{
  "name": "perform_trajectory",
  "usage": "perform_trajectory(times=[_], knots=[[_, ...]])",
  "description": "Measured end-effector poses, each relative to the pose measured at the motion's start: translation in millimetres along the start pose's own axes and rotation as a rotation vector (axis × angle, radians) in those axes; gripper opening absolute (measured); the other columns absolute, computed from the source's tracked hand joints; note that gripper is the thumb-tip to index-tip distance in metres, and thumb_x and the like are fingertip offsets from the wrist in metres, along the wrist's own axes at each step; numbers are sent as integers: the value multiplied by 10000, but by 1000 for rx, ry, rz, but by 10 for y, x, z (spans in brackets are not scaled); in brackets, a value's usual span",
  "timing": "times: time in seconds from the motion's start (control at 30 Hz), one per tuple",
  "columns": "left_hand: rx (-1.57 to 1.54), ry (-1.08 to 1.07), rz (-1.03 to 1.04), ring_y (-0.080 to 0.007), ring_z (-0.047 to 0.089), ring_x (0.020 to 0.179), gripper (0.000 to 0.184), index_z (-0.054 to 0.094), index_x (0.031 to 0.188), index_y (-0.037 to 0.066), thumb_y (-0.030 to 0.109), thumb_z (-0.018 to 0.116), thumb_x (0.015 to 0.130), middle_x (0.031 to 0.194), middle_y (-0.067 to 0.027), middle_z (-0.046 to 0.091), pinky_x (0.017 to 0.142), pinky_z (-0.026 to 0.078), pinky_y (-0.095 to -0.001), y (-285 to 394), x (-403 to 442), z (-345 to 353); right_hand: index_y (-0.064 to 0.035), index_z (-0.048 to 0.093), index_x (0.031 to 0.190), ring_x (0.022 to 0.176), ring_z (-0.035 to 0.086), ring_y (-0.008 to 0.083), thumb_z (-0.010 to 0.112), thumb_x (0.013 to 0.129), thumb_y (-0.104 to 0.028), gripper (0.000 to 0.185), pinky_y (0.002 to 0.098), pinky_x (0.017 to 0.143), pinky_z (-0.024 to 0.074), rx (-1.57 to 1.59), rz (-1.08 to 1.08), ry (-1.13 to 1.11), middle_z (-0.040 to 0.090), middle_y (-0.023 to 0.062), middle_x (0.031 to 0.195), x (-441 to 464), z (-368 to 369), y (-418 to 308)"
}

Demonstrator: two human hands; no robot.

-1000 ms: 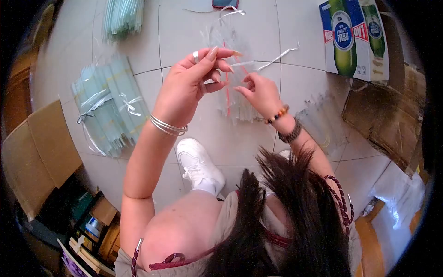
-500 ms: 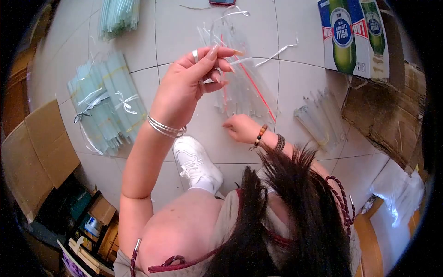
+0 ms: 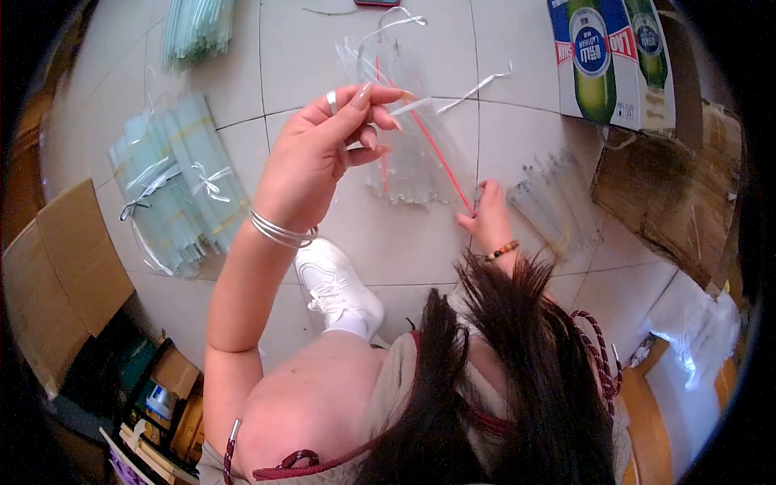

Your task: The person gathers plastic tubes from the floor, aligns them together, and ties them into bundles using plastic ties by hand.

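My left hand (image 3: 347,133), fingers pinched, holds the upper end of a thin clear plastic sleeve (image 3: 428,153) with a red line along it. The sleeve slants down to the right. At its lower end, my right hand (image 3: 489,217) has thumb and fingers closed on the tip of the red line. Behind the sleeve, a pile of clear plastic pieces (image 3: 396,182) lies on the floor, with another red line at its left. A white ribbon (image 3: 477,85) runs out to the right of the pile.
Tied bundles of pale strips (image 3: 174,190) lie at left, another bundle (image 3: 196,32) at top left. Loose clear pieces (image 3: 554,202) lie right of my right hand. A beer box (image 3: 594,105), brown cardboard (image 3: 655,194), a phone (image 3: 377,2) and my white shoe (image 3: 335,287) are around.
My right hand dropped from beside my left hand, then moved right to the sleeve's lower end. The sleeve now shows stretched out diagonally. The whole view has shifted slightly.
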State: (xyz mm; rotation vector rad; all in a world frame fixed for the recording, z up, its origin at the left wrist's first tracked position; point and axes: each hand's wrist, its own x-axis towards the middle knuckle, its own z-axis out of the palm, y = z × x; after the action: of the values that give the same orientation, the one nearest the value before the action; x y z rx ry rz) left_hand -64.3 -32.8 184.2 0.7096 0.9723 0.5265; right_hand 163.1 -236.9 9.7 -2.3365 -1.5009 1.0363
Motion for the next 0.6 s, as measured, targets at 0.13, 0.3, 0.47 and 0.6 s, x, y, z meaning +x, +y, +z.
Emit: perform_trajectory(times=[0.13, 0.3, 0.47, 0.6], knots=[[12, -7, -26, -4, 510, 711, 313, 619, 1205, 33, 250, 496, 1015, 883, 58, 606, 723, 472, -195, -41, -37, 59, 16, 415, 1122, 1008, 551, 410, 777, 686, -104, 580, 454, 837, 487, 138, 117, -75, 515, 233, 1120, 29, 236, -265], [4, 0, -36, -3, 515, 711, 314, 620, 1203, 30, 247, 496, 1015, 891, 59, 610, 724, 476, -191, -95, -74, 91, 27, 467, 1056, 981, 560, 408, 776, 692, -113, 498, 449, 820, 492, 122, -2, -12, 545, 232, 1056, 90, 321, -335], [2, -11, -34, -4, 518, 705, 308, 625, 1199, 33, 244, 496, 1015, 892, 60, 614, 720, 478, -201, -122, -78, 89, 28, 467, 1059, 939, 584, 385, 772, 708, -112, 486, 432, 774, 505, 130, -93, -8, 548, 220, 1031, 221, 328, -434], [12, -38, -36, -7, 528, 717, 303, 629, 1191, 38, 246, 498, 1014, 872, 62, 613, 729, 477, -209, -123, -56, 75, 40, 443, 1168, 869, 630, 402, 688, 779, -48, 469, 462, 735, 549, -76, -104, -112, 538, 228, 1070, 259, 73, -760]])
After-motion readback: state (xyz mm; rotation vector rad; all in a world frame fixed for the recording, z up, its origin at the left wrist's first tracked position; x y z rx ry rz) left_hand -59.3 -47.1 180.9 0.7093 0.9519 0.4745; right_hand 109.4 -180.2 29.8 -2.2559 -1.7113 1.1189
